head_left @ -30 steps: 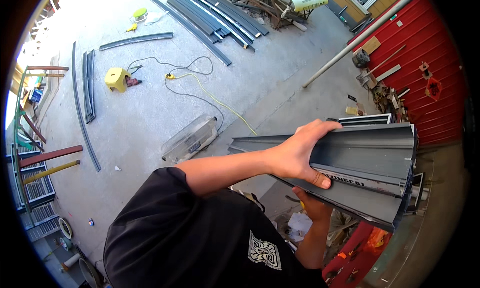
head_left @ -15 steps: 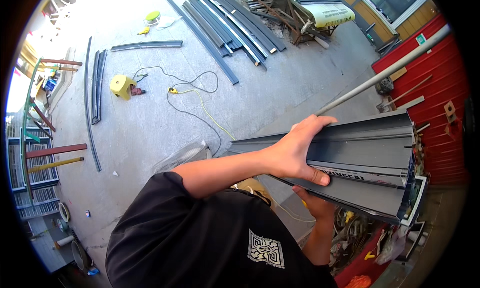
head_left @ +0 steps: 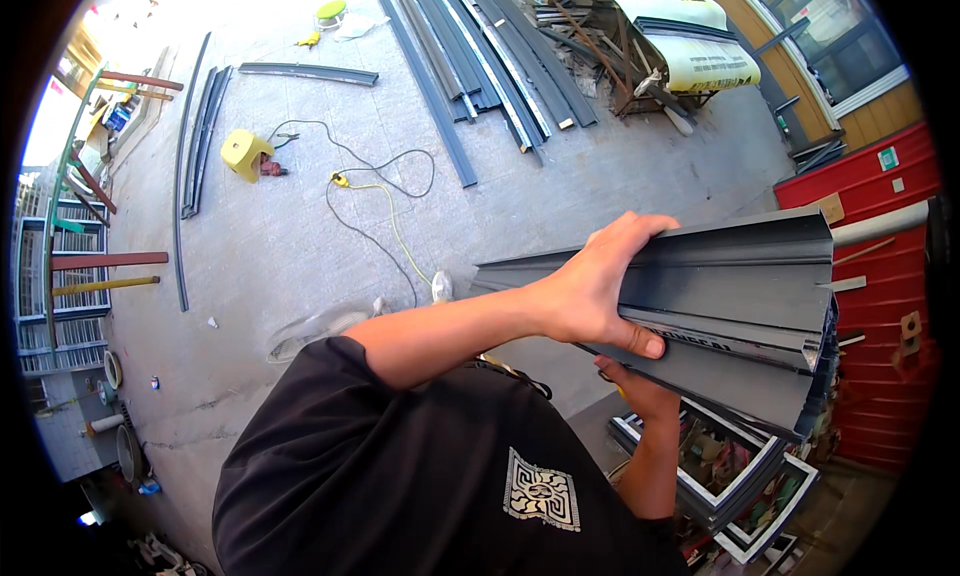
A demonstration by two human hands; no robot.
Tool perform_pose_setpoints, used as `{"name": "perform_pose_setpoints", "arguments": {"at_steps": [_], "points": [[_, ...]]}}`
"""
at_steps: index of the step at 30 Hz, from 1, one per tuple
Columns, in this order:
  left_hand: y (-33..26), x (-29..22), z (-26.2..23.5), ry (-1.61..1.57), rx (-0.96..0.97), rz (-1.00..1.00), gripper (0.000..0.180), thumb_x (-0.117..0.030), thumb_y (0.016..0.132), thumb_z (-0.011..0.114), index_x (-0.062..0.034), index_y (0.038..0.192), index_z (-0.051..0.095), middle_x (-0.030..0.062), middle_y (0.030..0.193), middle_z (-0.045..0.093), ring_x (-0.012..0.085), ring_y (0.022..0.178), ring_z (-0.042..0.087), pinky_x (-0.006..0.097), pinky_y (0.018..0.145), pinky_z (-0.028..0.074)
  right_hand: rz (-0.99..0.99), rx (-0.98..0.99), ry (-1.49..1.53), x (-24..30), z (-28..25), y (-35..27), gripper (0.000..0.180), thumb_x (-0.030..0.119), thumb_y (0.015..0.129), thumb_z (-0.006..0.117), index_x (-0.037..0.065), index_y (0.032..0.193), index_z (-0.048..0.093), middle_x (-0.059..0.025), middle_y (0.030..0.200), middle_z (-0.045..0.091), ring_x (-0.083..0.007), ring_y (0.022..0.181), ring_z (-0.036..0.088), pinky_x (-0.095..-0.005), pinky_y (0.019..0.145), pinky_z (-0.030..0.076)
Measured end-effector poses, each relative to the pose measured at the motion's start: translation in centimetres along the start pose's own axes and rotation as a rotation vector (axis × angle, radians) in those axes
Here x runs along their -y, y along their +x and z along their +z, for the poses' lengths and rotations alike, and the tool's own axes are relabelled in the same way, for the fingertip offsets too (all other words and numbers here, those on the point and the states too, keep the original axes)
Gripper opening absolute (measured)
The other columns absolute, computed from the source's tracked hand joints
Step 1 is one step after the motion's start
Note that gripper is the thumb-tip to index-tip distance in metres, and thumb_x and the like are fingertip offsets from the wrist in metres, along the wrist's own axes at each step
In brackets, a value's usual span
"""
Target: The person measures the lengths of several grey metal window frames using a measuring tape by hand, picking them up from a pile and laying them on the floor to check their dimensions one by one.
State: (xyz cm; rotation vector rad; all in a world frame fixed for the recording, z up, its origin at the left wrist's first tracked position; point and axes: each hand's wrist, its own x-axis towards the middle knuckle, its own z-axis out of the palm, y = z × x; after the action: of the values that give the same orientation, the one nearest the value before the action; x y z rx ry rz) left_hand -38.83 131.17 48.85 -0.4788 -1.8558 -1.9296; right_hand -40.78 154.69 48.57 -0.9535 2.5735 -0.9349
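Observation:
Across the front of me a bundle of long dark grey metal profiles [head_left: 730, 286] extends, its near end at the right and its far end toward the floor at the left. My left hand [head_left: 600, 286] grips it from above, thumb on the lettered strip and fingers over the upper edge. Below the lower edge, my right hand [head_left: 645, 391] is closed, with its fingers partly hidden. A small yellow bit shows at that hand, but what it belongs to is too small to make out.
More long grey profiles [head_left: 480, 56] lie on the concrete floor. Nearer are a yellow stool [head_left: 243, 156] and a looping cable [head_left: 375, 166]. White-edged frames [head_left: 740, 456] stand below the bundle, before a red corrugated wall [head_left: 880, 376]. A green-topped stool [head_left: 330, 9] stands farther off.
My view has shifted, bringing the white-edged frames and a shoe into sight. The profile bundle has swung slightly, with both hands keeping their places at it.

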Motion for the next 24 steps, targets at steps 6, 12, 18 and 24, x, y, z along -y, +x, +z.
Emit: {"name": "perform_pose_setpoints", "arguments": {"at_steps": [6, 12, 18, 24], "points": [[9.6, 10.1, -5.3, -0.051, 0.021, 0.018, 0.110, -0.045, 0.060, 0.094, -0.0066, 0.146, 0.036, 0.0161, 0.121, 0.047, 0.0374, 0.121, 0.045, 0.047, 0.106, 0.034, 0.082, -0.029, 0.035, -4.6, 0.2, 12.8, 0.054, 0.024, 0.075, 0.090, 0.003, 0.118, 0.065, -0.0106, 0.112, 0.068, -0.0256, 0.104, 0.065, -0.0397, 0.094, 0.051], [20.0, 18.5, -9.6, -0.146, 0.124, -0.040, 0.108, -0.044, 0.058, 0.094, -0.0096, 0.145, 0.039, 0.0148, 0.118, 0.048, 0.0362, 0.117, 0.045, 0.046, 0.104, 0.034, 0.166, -0.064, -0.057, -8.5, -0.8, 23.8, 0.059, 0.022, 0.073, 0.092, 0.002, 0.121, 0.064, -0.0093, 0.117, 0.066, -0.0215, 0.108, 0.063, -0.0387, 0.097, 0.050], [31.3, 24.5, -9.9, -0.108, 0.116, -0.034, 0.106, -0.046, 0.059, 0.094, -0.0097, 0.144, 0.041, 0.0125, 0.120, 0.048, 0.0335, 0.119, 0.046, 0.045, 0.105, 0.034, 0.219, -0.136, 0.127, -14.7, -5.4, 33.9, 0.057, 0.019, 0.074, 0.092, 0.002, 0.121, 0.064, -0.0083, 0.117, 0.067, -0.0190, 0.106, 0.063, -0.0358, 0.095, 0.051], [43.7, 32.1, -6.7, -0.088, 0.010, 0.004, 0.106, -0.054, 0.059, 0.092, -0.0096, 0.142, 0.044, 0.0124, 0.117, 0.050, 0.0332, 0.117, 0.047, 0.044, 0.104, 0.035, 0.172, -0.107, 0.044, -23.2, -13.7, 44.3, 0.063, 0.011, 0.071, 0.093, 0.000, 0.123, 0.060, -0.0089, 0.117, 0.065, -0.0169, 0.105, 0.063, -0.0343, 0.092, 0.053]]}}
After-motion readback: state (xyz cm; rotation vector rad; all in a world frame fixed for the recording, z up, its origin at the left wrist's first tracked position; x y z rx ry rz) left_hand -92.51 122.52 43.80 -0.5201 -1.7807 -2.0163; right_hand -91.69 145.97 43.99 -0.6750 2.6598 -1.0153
